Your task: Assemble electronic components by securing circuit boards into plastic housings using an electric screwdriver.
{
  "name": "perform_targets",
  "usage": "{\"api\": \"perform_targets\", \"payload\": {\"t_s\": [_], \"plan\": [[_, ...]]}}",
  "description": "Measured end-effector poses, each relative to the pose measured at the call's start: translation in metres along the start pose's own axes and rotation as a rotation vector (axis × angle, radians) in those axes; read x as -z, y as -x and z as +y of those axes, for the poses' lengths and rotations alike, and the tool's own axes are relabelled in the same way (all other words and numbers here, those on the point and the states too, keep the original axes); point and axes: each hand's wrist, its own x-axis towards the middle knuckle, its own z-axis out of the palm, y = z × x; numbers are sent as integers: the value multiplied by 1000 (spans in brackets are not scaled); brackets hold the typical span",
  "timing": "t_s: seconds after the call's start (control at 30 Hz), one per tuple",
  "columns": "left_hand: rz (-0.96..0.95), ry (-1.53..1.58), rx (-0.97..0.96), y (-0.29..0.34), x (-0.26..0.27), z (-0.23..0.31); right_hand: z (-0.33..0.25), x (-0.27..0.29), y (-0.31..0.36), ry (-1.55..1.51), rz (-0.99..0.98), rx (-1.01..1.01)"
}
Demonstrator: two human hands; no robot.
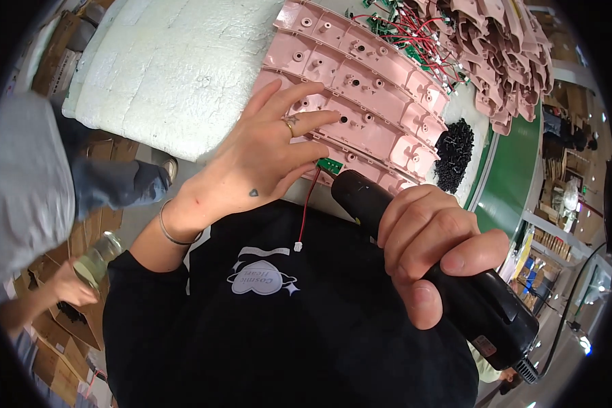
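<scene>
My left hand (251,153) reaches over pink molded plastic shells (360,88) laid in overlapping rows. Its thumb and index fingertip press at the edge of a small green circuit board (330,165) on the nearest shell, while its other fingers rest spread on the shells. From the board a red-and-black wire (307,211) hangs toward me, ending in a white connector (298,246). My right hand (438,248) is wrapped around a black corded electric screwdriver (489,309). The screwdriver's front end (353,190) points at the board; its tip is hard to make out.
Black screws (455,153) lie piled right of the shells. Behind are green boards with tangled red wires (418,34) and stacked pink shells (500,54). White foam padding (177,68) covers the left side. A person holding a bottle (96,258) stands at left near cardboard boxes (61,353).
</scene>
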Motion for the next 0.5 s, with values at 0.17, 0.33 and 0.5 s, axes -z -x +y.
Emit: {"api": "perform_targets", "payload": {"t_s": [0.17,0.33,0.5], "plan": [[6,20,4,4,-6,-5,-1,-4,-10,31,-51,-81],[8,32,-1,0,-1,-17,7,-6,-28,190,-232,-139],[67,-3,-88,-4,11,-7,-6,-16,-26,169,-140,-66]]}}
